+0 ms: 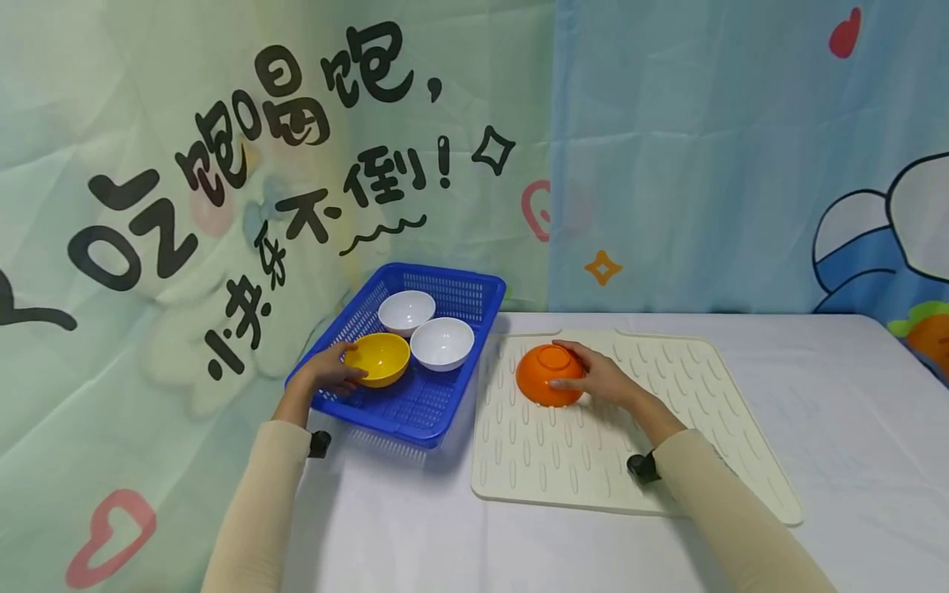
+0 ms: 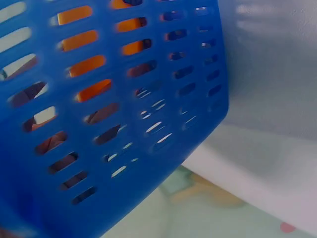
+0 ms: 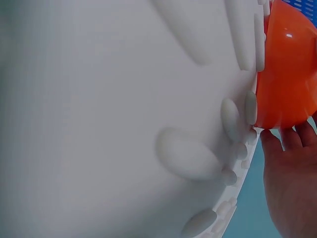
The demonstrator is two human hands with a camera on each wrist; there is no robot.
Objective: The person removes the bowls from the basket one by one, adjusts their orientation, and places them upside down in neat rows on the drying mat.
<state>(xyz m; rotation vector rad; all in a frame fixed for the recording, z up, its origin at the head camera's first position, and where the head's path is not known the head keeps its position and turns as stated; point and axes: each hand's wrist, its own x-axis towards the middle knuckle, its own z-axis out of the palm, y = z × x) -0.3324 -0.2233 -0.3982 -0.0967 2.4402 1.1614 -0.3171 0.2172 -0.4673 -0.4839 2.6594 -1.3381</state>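
Note:
An orange bowl (image 1: 544, 383) sits upside down on the cream drying mat (image 1: 534, 469), near its left side. My right hand (image 1: 604, 379) grips it from the right, thumb on the near side and fingers at the far side. In the right wrist view the fingers (image 3: 292, 139) lie against the bowl (image 3: 287, 69). My left hand (image 1: 324, 371) reaches over the left wall of the blue basket (image 1: 418, 428) and holds the left side of a yellow bowl (image 1: 381, 358), which faces up. Two white bowls (image 1: 406, 313) (image 1: 442, 346) rest beside it in the basket.
The basket stands left of the mat on a white-covered table (image 1: 400, 511). In the left wrist view its slotted wall (image 2: 119, 114) fills much of the frame. Printed cloth curtains (image 1: 667, 165) hang behind and to the left. Raised ridges cover the mat.

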